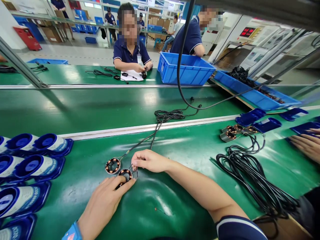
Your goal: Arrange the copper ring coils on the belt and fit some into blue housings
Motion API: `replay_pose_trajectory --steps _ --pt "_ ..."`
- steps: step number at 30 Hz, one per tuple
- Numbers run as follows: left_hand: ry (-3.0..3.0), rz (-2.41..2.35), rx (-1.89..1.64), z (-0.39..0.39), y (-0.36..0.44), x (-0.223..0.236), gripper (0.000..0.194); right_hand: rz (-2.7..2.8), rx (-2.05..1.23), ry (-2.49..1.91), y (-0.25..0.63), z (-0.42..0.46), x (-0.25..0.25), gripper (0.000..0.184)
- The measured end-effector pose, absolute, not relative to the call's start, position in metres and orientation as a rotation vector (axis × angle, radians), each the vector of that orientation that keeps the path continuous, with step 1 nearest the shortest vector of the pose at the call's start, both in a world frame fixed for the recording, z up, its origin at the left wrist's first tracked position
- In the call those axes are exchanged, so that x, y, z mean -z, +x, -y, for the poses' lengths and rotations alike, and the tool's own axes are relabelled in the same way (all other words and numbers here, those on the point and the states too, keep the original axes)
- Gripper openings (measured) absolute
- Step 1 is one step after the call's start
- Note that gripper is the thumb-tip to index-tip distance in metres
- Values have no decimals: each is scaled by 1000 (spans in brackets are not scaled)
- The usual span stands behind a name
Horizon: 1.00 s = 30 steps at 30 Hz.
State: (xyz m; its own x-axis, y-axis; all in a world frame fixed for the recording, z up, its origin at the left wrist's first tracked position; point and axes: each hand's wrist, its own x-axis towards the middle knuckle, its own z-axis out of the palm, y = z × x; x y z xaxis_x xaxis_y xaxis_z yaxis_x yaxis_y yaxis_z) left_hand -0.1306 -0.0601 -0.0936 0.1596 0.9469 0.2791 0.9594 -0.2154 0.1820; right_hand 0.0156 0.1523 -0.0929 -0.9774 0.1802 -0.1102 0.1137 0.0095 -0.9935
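Note:
Two small round copper coil rings lie side by side on the green table, one (113, 165) to the left and one (125, 174) just right of it, each on a thin black cable (152, 135) that runs up to a coiled bundle (170, 115). My left hand (105, 200) rests flat beside the right-hand ring, with its fingertips touching that ring. My right hand (147, 160) is curled and pinches the cable end at that same ring.
Blue plastic holders (37, 165) are stacked at the left. A thick bundle of black cables (252, 176) and more coil rings (231, 131) lie at the right, near another person's hand (306, 145). Blue bins (185, 70) and a seated co-worker sit beyond the conveyor.

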Motion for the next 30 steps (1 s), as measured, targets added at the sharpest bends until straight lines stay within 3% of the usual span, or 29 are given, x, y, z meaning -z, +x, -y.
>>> replay_pose_trajectory --steps 9,11,15,19,21,25,30 --pt "-2272 2011 488 61 -131 87 38 2075 -2276 -491 17 -157 95 29" --pt "-2233 2006 573 62 -132 86 38 2183 -2103 -457 19 -162 84 29" --pt "-2009 2041 768 59 -137 88 33 2295 -1461 -372 7 -172 60 22" --pt "-1935 2109 665 51 -142 92 32 2605 -1226 -188 -24 -181 59 30" --pt "-1943 2147 595 48 -143 95 36 2747 -1295 -178 -36 -184 65 34" --pt "-1986 2185 527 44 -144 96 41 2622 -1673 -291 -46 -185 79 20" --pt "-2082 2189 495 43 -143 93 38 2509 -1791 -449 -48 -174 91 21"
